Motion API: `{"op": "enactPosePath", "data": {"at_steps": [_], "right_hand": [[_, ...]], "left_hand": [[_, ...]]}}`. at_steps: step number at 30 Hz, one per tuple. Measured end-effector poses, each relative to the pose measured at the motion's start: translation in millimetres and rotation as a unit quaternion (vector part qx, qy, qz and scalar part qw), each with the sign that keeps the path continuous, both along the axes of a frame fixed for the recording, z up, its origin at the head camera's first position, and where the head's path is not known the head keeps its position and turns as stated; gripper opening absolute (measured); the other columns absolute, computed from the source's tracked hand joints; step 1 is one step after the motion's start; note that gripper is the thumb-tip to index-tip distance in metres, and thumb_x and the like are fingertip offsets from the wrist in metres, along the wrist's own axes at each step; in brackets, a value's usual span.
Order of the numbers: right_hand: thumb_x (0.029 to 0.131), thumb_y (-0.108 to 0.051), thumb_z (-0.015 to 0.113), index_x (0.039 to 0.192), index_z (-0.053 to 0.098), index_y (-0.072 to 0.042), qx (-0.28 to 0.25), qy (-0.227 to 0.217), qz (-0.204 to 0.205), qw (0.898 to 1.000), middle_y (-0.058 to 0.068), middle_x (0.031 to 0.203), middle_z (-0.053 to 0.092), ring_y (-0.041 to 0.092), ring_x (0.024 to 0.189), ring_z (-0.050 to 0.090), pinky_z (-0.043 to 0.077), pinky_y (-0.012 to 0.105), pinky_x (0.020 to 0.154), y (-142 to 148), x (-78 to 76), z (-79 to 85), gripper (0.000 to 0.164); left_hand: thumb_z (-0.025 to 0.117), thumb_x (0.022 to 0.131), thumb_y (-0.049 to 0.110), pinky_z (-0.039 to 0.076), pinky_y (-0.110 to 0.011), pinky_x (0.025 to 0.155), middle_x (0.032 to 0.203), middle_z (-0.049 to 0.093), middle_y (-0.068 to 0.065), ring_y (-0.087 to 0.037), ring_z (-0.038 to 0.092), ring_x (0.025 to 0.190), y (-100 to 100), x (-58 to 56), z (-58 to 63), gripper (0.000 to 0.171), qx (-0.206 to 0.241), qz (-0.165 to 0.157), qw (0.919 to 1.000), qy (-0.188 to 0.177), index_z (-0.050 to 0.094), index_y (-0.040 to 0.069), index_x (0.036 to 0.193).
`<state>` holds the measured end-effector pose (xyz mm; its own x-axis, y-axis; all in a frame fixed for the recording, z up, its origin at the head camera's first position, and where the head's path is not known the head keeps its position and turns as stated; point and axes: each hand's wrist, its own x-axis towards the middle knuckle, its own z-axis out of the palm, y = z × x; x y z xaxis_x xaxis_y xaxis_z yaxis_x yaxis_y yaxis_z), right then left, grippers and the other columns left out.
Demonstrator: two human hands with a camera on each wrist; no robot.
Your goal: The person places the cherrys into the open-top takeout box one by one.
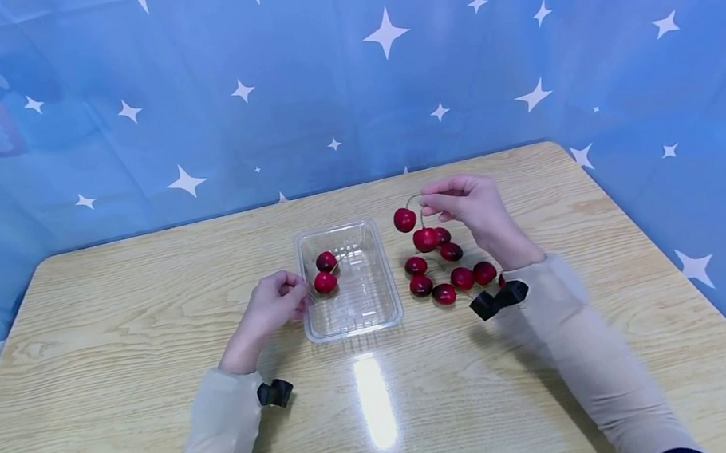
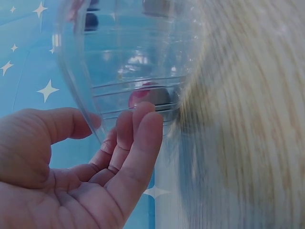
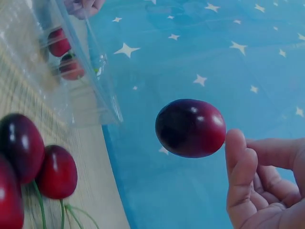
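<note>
My left hand (image 1: 272,305) holds the left rim of a clear plastic container (image 1: 356,331). In the left wrist view the thumb sits at the rim and the fingers lie along the outside of the wall. Two red cherries, a brighter one (image 1: 325,282) and a darker one (image 1: 326,261), lie inside toward the left. My right hand (image 1: 471,209) pinches thin stems between thumb and fingertips, right of the container. From them hang a cherry (image 1: 405,220) and a second cherry (image 1: 426,239); the right wrist view shows one large dark-red cherry (image 3: 190,128) by the fingertips.
Several loose cherries (image 1: 444,294) with green stems lie on the wooden table (image 1: 132,324), right of the container and below the right hand. Behind the table hangs a blue cloth (image 1: 324,87) with white stars. Both wrists carry black straps.
</note>
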<state>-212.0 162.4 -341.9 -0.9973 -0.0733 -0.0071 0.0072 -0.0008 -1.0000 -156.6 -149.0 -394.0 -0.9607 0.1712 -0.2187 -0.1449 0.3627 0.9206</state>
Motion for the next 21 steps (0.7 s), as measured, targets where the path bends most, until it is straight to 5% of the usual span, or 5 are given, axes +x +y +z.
{"op": "enactPosePath", "data": {"at_steps": [5, 11, 21], "right_hand": [[0.085, -0.007, 0.069, 0.091, 0.07, -0.006, -0.011, -0.004, 0.005, 1.0, 0.0, 0.081, 0.069, 0.01, 0.07, 0.067, 0.053, 0.02, 0.062, -10.9, 0.8, 3.2, 0.007], [0.085, -0.008, 0.069, 0.103, 0.064, 0.006, -0.016, -0.013, 0.013, 1.0, 0.0, 0.08, 0.069, 0.01, 0.071, 0.067, 0.053, 0.02, 0.061, -27.5, 1.0, 5.8, 0.023], [0.087, -0.004, 0.066, 0.106, 0.06, 0.01, -0.031, -0.032, 0.034, 0.998, 0.0, 0.078, 0.068, 0.01, 0.07, 0.067, 0.055, 0.022, 0.065, -50.1, -1.6, -5.4, 0.024]], "left_hand": [[0.048, 0.095, 0.004, 0.055, -0.028, 0.063, 0.08, 0.06, -0.015, -0.011, 0.058, 0.063, -0.5, 0.3, 1.3, 0.016, 0.007, -0.001, 1.0, -0.001, 0.053, -0.01, 0.099], [0.048, 0.095, 0.004, 0.056, -0.027, 0.063, 0.078, 0.059, -0.012, -0.011, 0.058, 0.062, -0.9, 0.2, 1.7, 0.015, 0.009, -0.001, 1.0, -0.001, 0.053, -0.01, 0.098], [0.048, 0.095, 0.005, 0.056, -0.028, 0.063, 0.081, 0.06, -0.015, -0.011, 0.058, 0.063, -0.4, -0.2, 2.6, 0.016, 0.008, 0.0, 1.0, -0.005, 0.053, -0.01, 0.1]]}}
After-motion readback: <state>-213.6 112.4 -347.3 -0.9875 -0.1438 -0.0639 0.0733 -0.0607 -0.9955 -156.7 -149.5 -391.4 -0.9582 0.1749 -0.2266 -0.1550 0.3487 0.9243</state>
